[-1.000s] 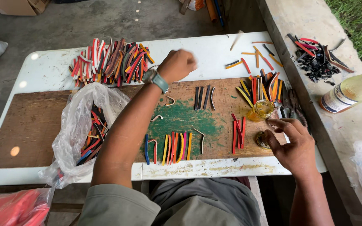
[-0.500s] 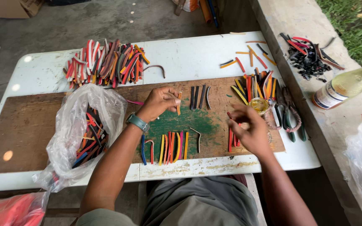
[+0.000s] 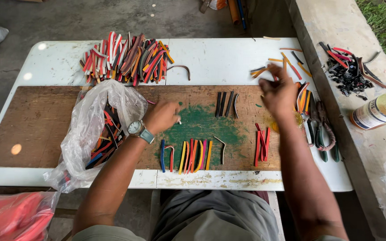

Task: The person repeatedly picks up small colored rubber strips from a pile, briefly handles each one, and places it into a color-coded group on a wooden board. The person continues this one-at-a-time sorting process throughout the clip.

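- Far left, a clear plastic bag (image 3: 90, 129) slumps over the near edge of the white bench (image 3: 220, 58), mixed coloured strips showing through it.
- Behind the bag, a big heap of coloured strips (image 3: 126, 58) lies on the bench top, well apart from both hands.
- The left hand (image 3: 161, 117), a wristwatch (image 3: 136, 128) on its wrist, hovers low over the brown board (image 3: 32, 125) just right of the bag; the fingers are curled in, and something small and pale shows at the fingertips, too small to name.
- Just right of that hand is the green painted patch (image 3: 197, 125), and on its near side a sorted row of strips (image 3: 188, 156) in blue, red, yellow, orange and pink, long axes running away from the person; the left hand is clearly the nearer one.
- On the patch's far side, a few dark strips (image 3: 226, 103) lie side by side, same axis, between the two hands.
- Toward the right, a pair of red strips (image 3: 262, 145) lies on the board, near side of the right forearm.
- The right hand (image 3: 279, 91) reaches to the far right of the board, fingers bunched and pointing away; I cannot tell whether it pinches anything.
- Just beyond its fingertips lie scattered orange and yellow strips (image 3: 287, 60), mostly slanted, so that cluster belongs to the right hand.
- Right of the wrist, pliers (image 3: 322, 129) lie untouched on the bench.
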